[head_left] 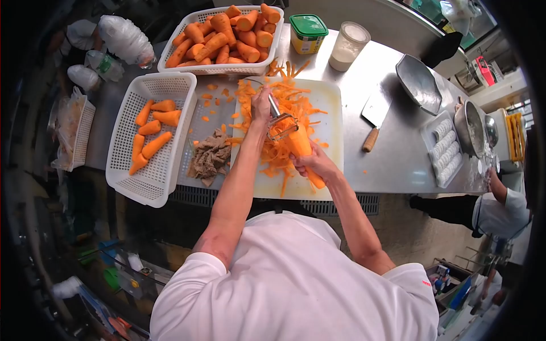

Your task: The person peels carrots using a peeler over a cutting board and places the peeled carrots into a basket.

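My left hand [262, 105] is closed around the metal handle of a peeler [281, 126]. The peeler's wide head lies against the upper end of a peeled orange carrot [301, 143]. Wrapped round the carrot's lower part, my right hand [316, 163] holds it tilted above the white cutting board [331, 113]. A heap of carrot peelings [293, 95] covers much of the board around both hands. Beside the board's left edge lies a crumpled brown cloth [210, 156].
A white basket [116, 150] at left holds several peeled carrots; another basket [224, 69] behind is piled with carrots. A green-lidded tub [309, 33], a clear container [348, 46], a cleaver [375, 111] and a tray of white rolls [443, 149] stand rightward. Another person [500, 207] is at far right.
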A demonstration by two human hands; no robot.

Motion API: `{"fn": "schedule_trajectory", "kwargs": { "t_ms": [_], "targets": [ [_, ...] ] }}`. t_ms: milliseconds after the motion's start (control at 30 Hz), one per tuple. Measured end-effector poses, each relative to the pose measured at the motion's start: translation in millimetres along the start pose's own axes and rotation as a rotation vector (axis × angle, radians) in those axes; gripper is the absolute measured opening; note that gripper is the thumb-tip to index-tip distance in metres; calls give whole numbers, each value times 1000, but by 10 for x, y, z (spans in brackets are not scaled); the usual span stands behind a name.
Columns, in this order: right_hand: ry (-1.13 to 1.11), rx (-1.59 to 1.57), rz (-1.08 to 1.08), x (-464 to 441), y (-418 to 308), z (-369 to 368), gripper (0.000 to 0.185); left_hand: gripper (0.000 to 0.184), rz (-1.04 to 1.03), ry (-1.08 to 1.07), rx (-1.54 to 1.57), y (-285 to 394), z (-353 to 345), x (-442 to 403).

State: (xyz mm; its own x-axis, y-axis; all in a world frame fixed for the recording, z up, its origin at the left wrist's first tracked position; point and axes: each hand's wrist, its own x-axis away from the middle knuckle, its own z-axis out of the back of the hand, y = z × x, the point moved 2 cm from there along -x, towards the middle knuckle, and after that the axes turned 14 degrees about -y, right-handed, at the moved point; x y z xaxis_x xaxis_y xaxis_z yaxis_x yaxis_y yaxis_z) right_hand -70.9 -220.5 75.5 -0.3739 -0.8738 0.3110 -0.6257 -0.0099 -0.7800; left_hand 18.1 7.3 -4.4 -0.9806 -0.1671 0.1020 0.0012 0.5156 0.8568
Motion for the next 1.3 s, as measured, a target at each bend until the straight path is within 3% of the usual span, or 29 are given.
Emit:
{"fn": "schedule_trajectory", "kwargs": {
  "t_ms": [67,167,300,367,500,533,667,733,833,967,1067,1300],
  "targets": [
    [-68,75,66,85,-83,-112,60,29,-27,287,-23,95,83,23],
    [-13,116,58,327,-184,-204,68,33,-68,326,-78,479,266,143],
    [83,207,64,114,-72,-87,75,34,-106,337,-30,458,-288,306],
    [110,279,85,48,-72,-211,74,35,-85,131,-167,356,-432,353],
    [164,382,27,14,-133,-161,74,32,5,214,-183,484,-357,273],
    [143,396,43,-11,-142,-132,79,30,-69,192,-118,429,-301,204],
    [145,442,26,15,-152,-121,87,29,9,182,-124,286,-126,80],
    [142,514,-3,160,-206,-215,88,28,-25,431,-145,341,1,71],
    [226,701,-36,182,-212,-146,90,28,-71,336,-163,571,135,149],
    [335,982,55,18,-114,-136,89,31,-87,149,-291,459,-575,353],
    [343,977,-69,38,-205,-208,92,31,6,195,-270,310,-372,251],
    [352,1050,-102,96,-215,-117,93,31,91,172,-197,141,-342,114]
  ]
}}
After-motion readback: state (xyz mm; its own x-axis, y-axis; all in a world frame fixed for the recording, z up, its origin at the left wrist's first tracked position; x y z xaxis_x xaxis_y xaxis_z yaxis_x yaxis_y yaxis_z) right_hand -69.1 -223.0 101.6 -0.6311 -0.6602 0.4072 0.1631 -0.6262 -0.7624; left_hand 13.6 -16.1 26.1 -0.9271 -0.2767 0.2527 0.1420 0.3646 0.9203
